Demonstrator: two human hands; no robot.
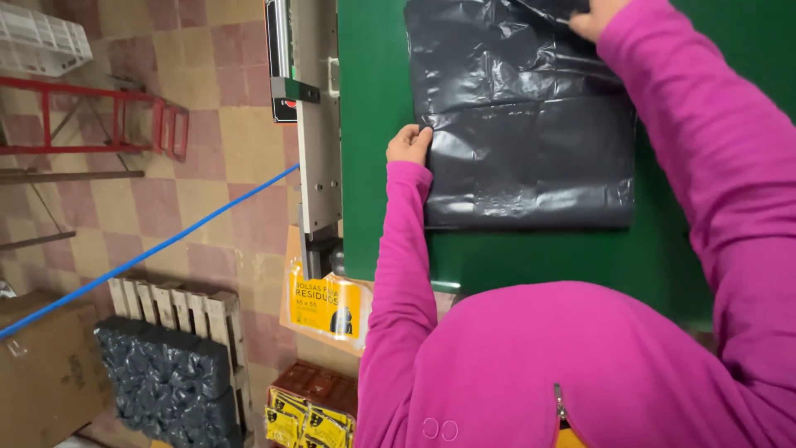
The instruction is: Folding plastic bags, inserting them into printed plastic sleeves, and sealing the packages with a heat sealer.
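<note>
Green tabletop (pixel 514 257) under my hands: left hand (pixel 409 144) pinches a black plastic bag (pixel 522 124), right hand (pixel 593 17) presses its far edge, checkered floor (pixel 215 166) left.

Plastic bag (pixel 522 124): shiny black, wrinkly. Surface (pixel 373 166) under it: dark green. Sleeves (pixel 705 141): bright pink. Floor (pixel 207 124): checked squares, dull red and pale yellow. Rope (pixel 149 253): blue. Metal frame (pixel 108 124) on floor: red. Crate (pixel 41 37) in corner: white. Label pack (pixel 327 305): yellow with black marks. Box (pixel 50 373): brown. Bundle of bags (pixel 166 382) on wooden pallet (pixel 178 305): black on pale wood.
</note>
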